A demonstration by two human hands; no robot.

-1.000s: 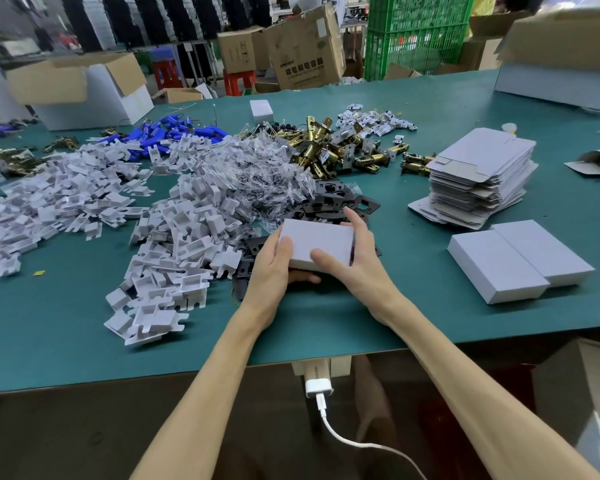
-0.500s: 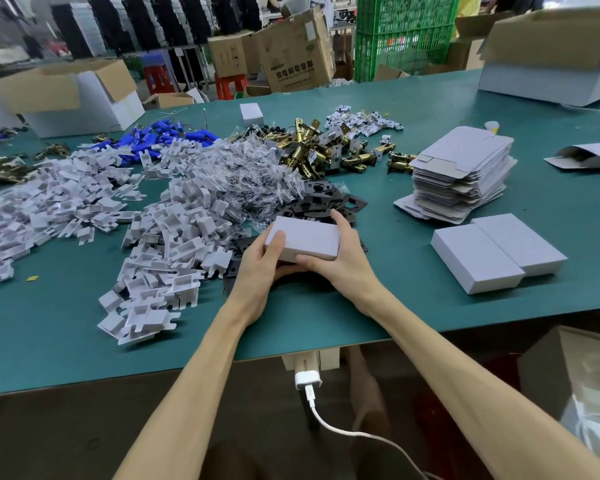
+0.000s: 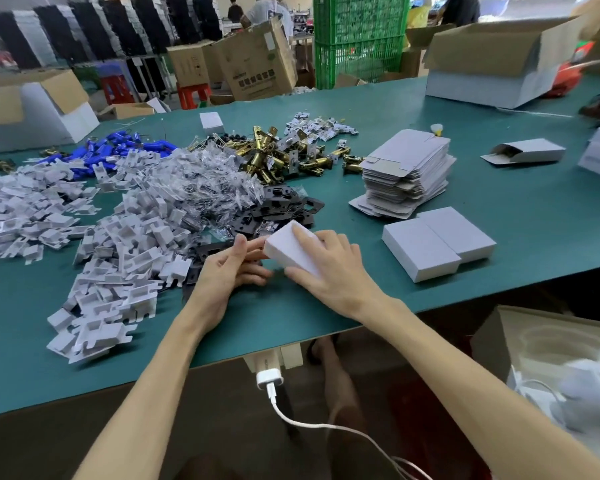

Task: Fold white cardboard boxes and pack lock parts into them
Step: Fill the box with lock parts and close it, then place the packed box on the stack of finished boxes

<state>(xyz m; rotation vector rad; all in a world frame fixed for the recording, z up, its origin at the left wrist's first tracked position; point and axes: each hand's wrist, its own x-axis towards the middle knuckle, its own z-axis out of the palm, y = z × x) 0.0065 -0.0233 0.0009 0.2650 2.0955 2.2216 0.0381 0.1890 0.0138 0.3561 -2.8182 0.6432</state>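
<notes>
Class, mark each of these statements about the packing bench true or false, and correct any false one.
1. The right hand grips a closed white box. True.
2. Two more closed boxes lie side by side on the green table, right of the hands. True.
3. The stack of flat box blanks stands left of the blue parts. False: it stands far to their right, beside the brass latches.
4. The left hand holds a brass latch. False: its fingers only reach the end of the box in the right hand, and it holds no latch.
5. The black plates lie just beyond the held box. True.
</notes>
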